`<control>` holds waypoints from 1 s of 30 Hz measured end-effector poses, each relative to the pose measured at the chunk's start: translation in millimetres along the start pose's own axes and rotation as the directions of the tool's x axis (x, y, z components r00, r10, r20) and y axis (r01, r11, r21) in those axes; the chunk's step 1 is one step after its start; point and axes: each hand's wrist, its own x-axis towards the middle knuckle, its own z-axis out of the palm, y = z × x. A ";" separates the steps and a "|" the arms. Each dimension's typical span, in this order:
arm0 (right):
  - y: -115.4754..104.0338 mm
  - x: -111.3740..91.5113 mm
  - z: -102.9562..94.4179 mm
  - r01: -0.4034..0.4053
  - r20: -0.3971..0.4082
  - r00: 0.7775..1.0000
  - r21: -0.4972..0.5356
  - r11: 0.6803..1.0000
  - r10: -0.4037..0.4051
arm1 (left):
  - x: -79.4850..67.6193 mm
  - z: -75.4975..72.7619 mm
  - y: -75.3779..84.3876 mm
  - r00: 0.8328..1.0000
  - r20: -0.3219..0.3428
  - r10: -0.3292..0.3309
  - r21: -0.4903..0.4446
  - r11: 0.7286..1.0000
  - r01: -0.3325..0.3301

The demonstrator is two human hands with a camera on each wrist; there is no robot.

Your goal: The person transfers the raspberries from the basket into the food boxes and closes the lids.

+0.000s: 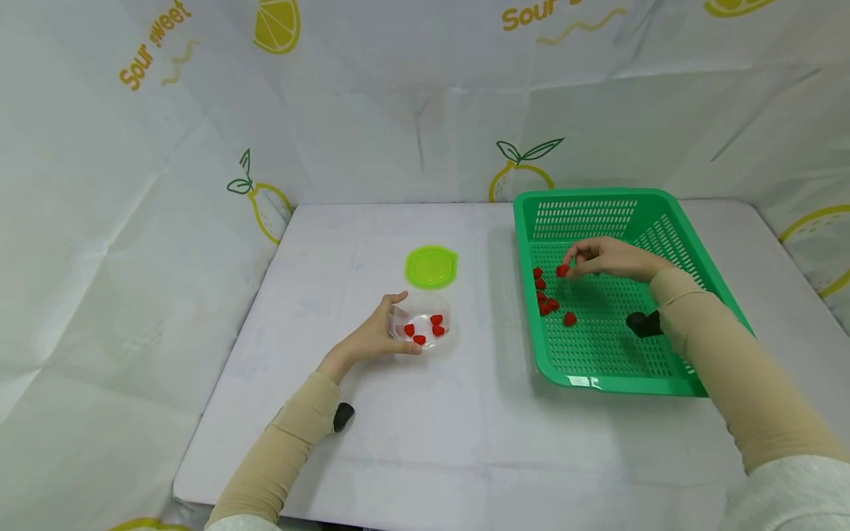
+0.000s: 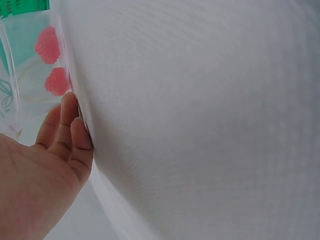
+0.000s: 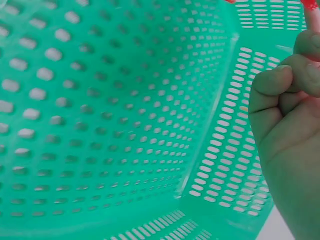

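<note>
My left hand holds a small clear plastic container, thumb on the near side and fingers at the far side. Several red raspberries lie inside; through the wall, the left wrist view shows two raspberries above my fingertips. Over a green perforated basket, my right hand pinches one raspberry between thumb and fingers. Below it in the basket are several raspberries along the left wall and a single raspberry apart from them. The right wrist view shows only the edge of the held raspberry.
A lime-green lid lies flat on the white-covered table, just beyond the container. The basket's raised walls stand around my right hand. Behind the table hangs a white lemon-print cloth. Black devices sit at both wrists.
</note>
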 end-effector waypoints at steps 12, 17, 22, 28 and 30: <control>-29.6 -4.8 -1.7 0.070 -0.041 0.997 0.074 0.995 -0.067 | 0.5 0.3 -0.9 1.000 0.003 -0.003 -0.008 1.000 0.003; -45.7 -6.4 0.1 0.102 -0.043 0.994 0.099 0.990 -0.098 | 0.4 -0.2 -0.5 1.000 0.007 0.000 -0.007 1.000 0.000; -62.8 -2.7 2.6 0.140 -0.011 0.990 0.113 0.984 -0.139 | 0.2 -0.5 -0.3 1.000 0.009 0.004 -0.010 1.000 -0.003; -84.5 3.4 8.2 0.203 0.033 0.977 0.135 0.970 -0.209 | -0.1 -0.4 -0.4 1.000 0.006 0.009 -0.010 1.000 -0.009; -91.1 6.3 11.2 0.220 0.044 0.973 0.141 0.965 -0.228 | 0.0 -0.4 -0.4 1.000 0.006 0.007 -0.009 1.000 -0.007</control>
